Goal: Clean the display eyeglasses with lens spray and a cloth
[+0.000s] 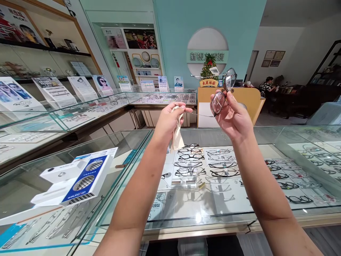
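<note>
A pair of eyeglasses with a thin dark frame is raised above the glass counter, its lenses turned edgewise and its temples unfolded. My right hand is closed on the frame near the bridge and lower lens. My left hand pinches a cream cloth that hangs down from its fingers. One thin temple reaches across to the left fingertips; whether the cloth wraps its tip I cannot tell. Under both forearms, rows of eyeglasses lie inside the glass display case.
At the left, a white and blue box stands on the counter glass. Advertising cards line another display counter behind. A yellow reception desk with a potted plant is farther back. A person sits at the far right.
</note>
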Available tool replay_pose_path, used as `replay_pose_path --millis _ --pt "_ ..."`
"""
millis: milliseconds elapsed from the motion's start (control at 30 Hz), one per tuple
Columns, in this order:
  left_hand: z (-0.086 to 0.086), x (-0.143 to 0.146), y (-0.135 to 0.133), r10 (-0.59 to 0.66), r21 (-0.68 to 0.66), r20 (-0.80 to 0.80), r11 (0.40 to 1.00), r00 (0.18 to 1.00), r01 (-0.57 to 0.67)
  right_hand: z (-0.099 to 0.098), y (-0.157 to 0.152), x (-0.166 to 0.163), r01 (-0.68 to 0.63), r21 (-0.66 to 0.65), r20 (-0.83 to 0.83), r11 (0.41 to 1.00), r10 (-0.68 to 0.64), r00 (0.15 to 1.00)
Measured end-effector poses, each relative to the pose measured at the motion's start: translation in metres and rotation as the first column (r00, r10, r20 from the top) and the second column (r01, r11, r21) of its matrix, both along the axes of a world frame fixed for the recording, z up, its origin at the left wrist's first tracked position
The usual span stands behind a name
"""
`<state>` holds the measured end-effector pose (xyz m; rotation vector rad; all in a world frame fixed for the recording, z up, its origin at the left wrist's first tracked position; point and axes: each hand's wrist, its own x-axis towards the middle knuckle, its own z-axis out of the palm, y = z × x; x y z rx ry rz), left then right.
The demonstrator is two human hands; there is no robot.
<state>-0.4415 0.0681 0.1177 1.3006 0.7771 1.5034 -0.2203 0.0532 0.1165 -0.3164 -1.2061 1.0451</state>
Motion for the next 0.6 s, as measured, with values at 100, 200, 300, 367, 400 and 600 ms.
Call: replay_pose_path --millis 100,200,300,367,400,600 --pt "-0.003 0.002 0.001 0.028 0.041 -0.121 0.999 0.992 -0.024 0.002 -0.002 0.0 0.057 -0.038 0.044 0.998 -0.055 0.997" --pt "-0.004 0.0 0.0 0.069 0.086 -0.255 0.995 0.965 -0.048 0.005 -0.007 0.001 0.086 -0.048 0.081 0.995 -0.082 0.993" --pt "0.0 -0.012 -0.003 0.144 0.099 -0.449 0.989 0.882 -0.111 0.007 -0.01 0.004 0.062 -0.009 0.087 0.998 -0.061 0.994" --pt "0.003 -0.025 -0.005 0.246 0.15 -0.609 0.969 0.754 -0.195 0.008 -0.011 0.006 0.061 0.003 0.095 0.998 -0.061 0.994" --pt "0.004 -0.032 -0.005 0.299 0.186 -0.686 0.953 0.664 -0.238 0.008 -0.012 0.007 0.067 -0.001 0.095 0.998 -0.067 0.993" --pt "-0.01 -0.086 0.031 0.301 0.22 -0.942 0.888 0.147 -0.405 0.009 -0.016 0.006 0.094 -0.013 0.089 0.995 -0.093 0.992"
